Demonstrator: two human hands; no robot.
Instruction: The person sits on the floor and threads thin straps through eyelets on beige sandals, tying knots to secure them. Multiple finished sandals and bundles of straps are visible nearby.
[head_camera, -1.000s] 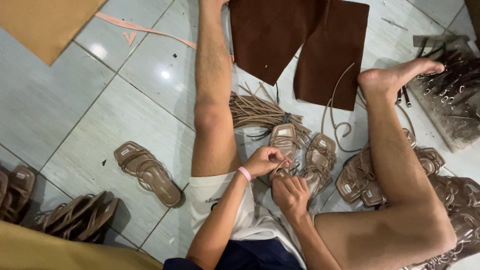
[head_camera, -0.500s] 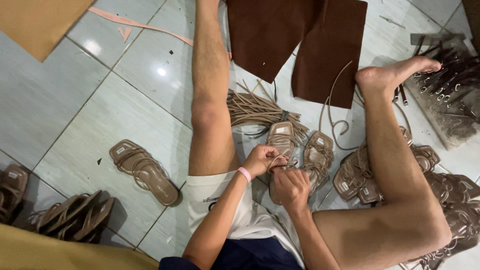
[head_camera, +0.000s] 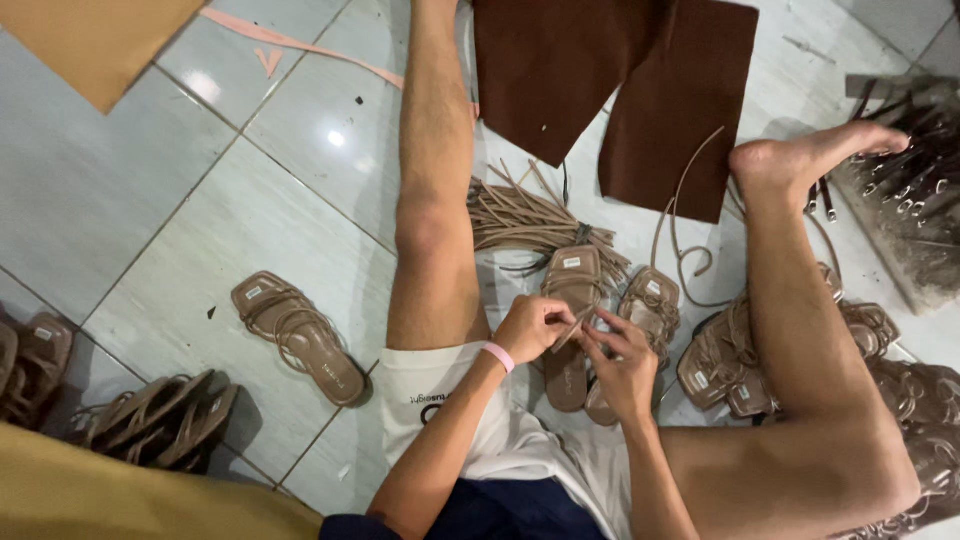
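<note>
- Your left hand (head_camera: 533, 328) has closed in on your right hand (head_camera: 622, 362); both sets of fingers now pinch a tan strap (head_camera: 572, 327).
- The sandal (head_camera: 570, 300) under them hasn't moved.

Tan strappy sandal (head_camera: 570, 310), dark brown sheet (head_camera: 610, 80), pink wristband (head_camera: 498, 356), pale grey tiles (head_camera: 150, 200).
</note>
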